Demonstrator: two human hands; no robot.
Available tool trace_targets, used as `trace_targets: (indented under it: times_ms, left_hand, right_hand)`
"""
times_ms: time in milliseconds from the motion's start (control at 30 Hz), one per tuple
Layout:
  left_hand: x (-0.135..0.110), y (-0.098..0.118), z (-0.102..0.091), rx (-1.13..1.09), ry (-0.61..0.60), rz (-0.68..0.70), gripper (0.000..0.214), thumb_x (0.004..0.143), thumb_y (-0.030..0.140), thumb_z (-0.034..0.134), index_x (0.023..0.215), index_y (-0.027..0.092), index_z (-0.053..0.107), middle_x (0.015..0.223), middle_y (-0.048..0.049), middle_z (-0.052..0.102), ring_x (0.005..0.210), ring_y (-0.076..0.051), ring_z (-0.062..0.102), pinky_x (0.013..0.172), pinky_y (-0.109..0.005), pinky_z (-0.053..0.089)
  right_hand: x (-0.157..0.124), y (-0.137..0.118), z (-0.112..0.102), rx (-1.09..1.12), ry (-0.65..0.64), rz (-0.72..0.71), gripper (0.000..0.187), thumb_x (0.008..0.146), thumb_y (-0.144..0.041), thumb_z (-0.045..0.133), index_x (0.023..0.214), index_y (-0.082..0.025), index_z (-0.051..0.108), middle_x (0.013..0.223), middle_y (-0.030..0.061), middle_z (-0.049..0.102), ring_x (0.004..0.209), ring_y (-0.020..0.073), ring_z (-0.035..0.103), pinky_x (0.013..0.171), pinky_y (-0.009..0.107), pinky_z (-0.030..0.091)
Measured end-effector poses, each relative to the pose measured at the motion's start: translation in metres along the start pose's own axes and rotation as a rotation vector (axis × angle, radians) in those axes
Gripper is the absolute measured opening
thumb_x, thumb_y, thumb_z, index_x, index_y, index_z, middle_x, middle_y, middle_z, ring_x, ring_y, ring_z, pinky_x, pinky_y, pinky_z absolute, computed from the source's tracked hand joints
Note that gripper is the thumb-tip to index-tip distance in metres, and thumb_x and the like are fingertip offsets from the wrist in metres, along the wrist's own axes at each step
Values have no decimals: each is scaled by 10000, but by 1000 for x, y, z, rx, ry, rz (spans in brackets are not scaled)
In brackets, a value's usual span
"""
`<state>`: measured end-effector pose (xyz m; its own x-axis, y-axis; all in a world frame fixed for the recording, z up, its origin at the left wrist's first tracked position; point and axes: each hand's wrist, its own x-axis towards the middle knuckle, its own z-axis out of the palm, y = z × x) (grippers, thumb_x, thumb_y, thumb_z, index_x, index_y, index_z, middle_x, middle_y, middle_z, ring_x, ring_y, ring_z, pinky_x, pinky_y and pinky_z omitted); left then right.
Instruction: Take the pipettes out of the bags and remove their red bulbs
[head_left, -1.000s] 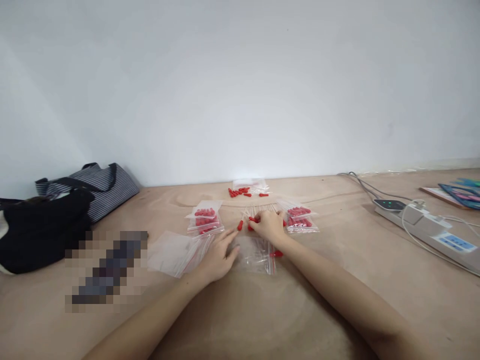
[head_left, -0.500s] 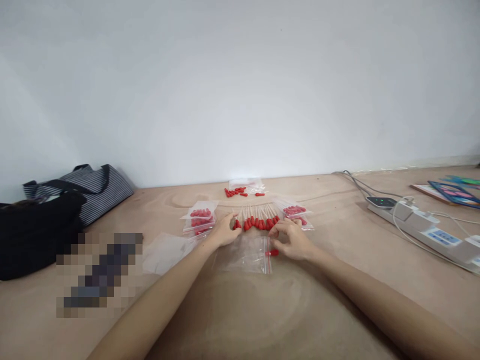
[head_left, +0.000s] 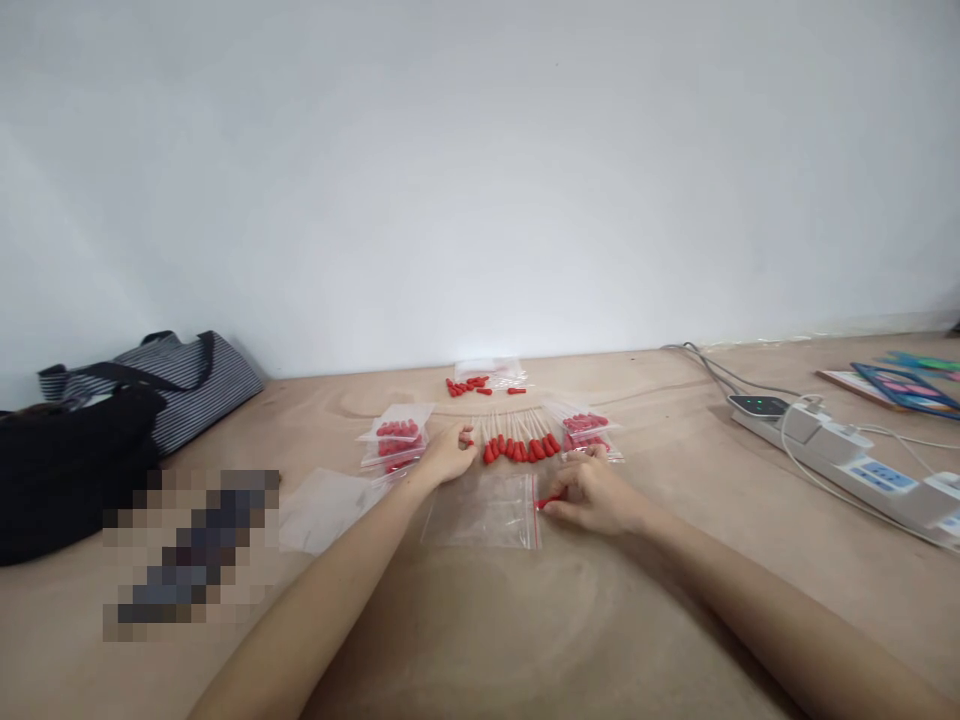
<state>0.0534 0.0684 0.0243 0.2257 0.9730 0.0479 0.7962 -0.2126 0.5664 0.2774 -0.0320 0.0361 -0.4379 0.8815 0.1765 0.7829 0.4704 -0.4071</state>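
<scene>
A row of thin sticks with red caps (head_left: 519, 444) lies on the wooden table (head_left: 480, 620). My left hand (head_left: 448, 456) rests at the row's left end, fingers curled around one red-capped stick. My right hand (head_left: 592, 492) sits just below the row's right end, pinching a red piece at the red-striped edge of an empty clear zip bag (head_left: 486, 510). Filled bags of red caps lie on the left (head_left: 395, 438) and on the right (head_left: 587, 428). Loose red caps (head_left: 471, 384) lie further back.
A striped bag (head_left: 169, 385) and a black bag (head_left: 64, 470) sit at the left. More empty clear bags (head_left: 322, 508) lie beside a blurred patch. A white power strip (head_left: 862, 470) with cables runs along the right, with coloured booklets (head_left: 900, 385) behind it.
My right hand left the row of sticks and came down to the zip bag's edge. My left hand moved up from the bag to the row's left end.
</scene>
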Motion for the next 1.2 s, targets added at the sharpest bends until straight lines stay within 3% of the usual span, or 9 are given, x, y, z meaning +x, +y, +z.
trace_targets:
  times_ms: [133,233,367,467,600,700,767,1000,1200]
  left_hand:
    - [-5,6,-2,4,-9,2,404,774,341,493,1134,158,499,1053,-79,620,946,-192,582,836,-273,431]
    - [-9,10,-1,20,-23,10,575,676,501,576,1138,167,498,1120,-95,582,1010,-241,546,854,-316,414]
    - [-11,12,-1,36,-31,21,582,633,474,623,1128,189,508,1197,-93,532,1067,-256,509,874,-324,395]
    - [-11,11,-2,30,-35,27,507,679,410,594,1127,187,512,1184,-82,544,1057,-233,520,879,-305,395]
    - [-10,8,-3,18,-15,16,478,737,392,532,1152,160,493,1140,-89,574,1010,-217,551,865,-290,410]
    - [-10,8,-2,12,0,11,479,759,407,503,1152,134,492,1080,-100,605,974,-217,571,845,-290,423]
    - [-12,8,-1,15,10,19,510,744,444,517,1147,132,495,1094,-110,597,999,-229,557,857,-303,415]
    - [-20,4,1,12,-10,82,627,644,431,633,1177,140,477,1135,-104,572,1048,-250,522,887,-320,404]
    - [-19,0,-4,12,-24,104,546,680,364,606,1169,155,483,1127,-79,577,1028,-230,531,880,-312,408]
  right_hand:
    - [-9,21,-36,169,-70,51,164,679,-311,555,573,-195,600,590,-11,588,582,122,503,595,264,361]
    - [-18,38,-64,245,-53,148,174,650,-326,576,545,-188,587,532,-27,541,522,98,455,526,235,345]
    - [-19,48,-76,339,42,274,231,644,-396,574,545,-187,585,486,-32,500,465,81,404,449,216,304]
    - [-3,42,-60,406,170,392,302,642,-454,557,510,-182,545,451,-32,475,428,79,383,420,217,283]
    - [34,20,-19,386,313,569,320,682,-456,489,527,-181,547,499,2,550,500,126,498,518,256,361]
    - [58,-1,5,146,369,555,325,709,-422,469,506,-178,537,544,11,588,615,162,553,715,352,365]
    - [70,-12,16,111,367,536,322,730,-393,455,511,-175,548,562,23,608,657,182,560,795,415,312]
    - [84,-23,34,44,316,453,321,729,-432,493,524,-200,577,631,72,639,726,244,563,789,451,258]
    - [69,-18,31,30,314,396,330,768,-441,456,599,-192,591,669,20,643,728,194,558,773,396,243]
